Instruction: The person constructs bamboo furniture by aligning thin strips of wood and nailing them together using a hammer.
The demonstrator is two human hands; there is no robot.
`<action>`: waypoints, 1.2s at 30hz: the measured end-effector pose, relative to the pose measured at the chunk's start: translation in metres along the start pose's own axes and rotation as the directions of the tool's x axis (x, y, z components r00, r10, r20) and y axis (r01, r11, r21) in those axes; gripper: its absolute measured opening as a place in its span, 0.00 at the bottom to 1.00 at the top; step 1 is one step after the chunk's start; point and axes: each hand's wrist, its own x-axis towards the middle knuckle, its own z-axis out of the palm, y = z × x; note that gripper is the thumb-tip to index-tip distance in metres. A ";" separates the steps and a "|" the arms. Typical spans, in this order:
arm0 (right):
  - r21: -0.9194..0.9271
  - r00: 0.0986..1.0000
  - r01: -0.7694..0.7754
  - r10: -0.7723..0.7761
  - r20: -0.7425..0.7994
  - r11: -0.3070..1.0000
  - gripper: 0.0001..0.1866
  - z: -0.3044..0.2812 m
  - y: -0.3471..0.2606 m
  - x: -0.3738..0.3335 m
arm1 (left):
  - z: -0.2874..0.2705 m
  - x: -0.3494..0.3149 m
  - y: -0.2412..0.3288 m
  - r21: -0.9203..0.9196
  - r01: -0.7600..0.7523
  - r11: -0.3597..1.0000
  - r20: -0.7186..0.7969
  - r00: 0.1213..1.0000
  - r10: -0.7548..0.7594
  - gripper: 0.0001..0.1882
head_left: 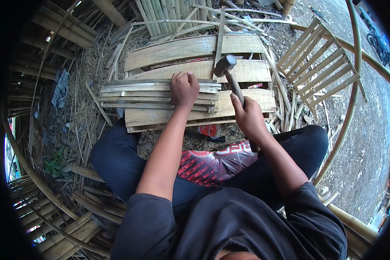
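Note:
My right hand (248, 116) grips the handle of a hammer (228, 71), whose dark metal head is raised above the boards. My left hand (184, 89) is closed in a fist pressing down on a bundle of thin bamboo slats (134, 93) laid across a low bench of wide wooden planks (242, 69). Whether a nail sits between the left fingers is too small to tell. I sit cross-legged in dark trousers just in front of the bench.
A small red cup (210, 130) lies under the bench edge near my knees. A finished slatted bamboo panel (320, 60) lies at the right. Curved bamboo poles (355, 78) arc along the right; stacked bamboo strips (78, 221) and straw litter the left and rear ground.

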 end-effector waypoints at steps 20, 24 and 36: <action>0.121 0.972 0.167 -0.143 -0.189 0.979 0.22 0.009 0.000 -0.016 | -0.003 -0.001 0.004 -0.020 0.035 0.999 -0.018 0.999 -0.035 0.18; 0.011 0.997 -0.023 0.024 -0.074 1.000 0.29 0.017 0.012 0.001 | -0.004 -0.002 -0.002 -0.011 0.031 0.999 -0.008 0.999 -0.031 0.18; 0.016 0.991 0.043 -0.041 -0.124 0.999 0.25 0.014 0.005 -0.007 | -0.003 -0.004 -0.005 -0.021 0.045 0.999 -0.024 0.999 -0.046 0.18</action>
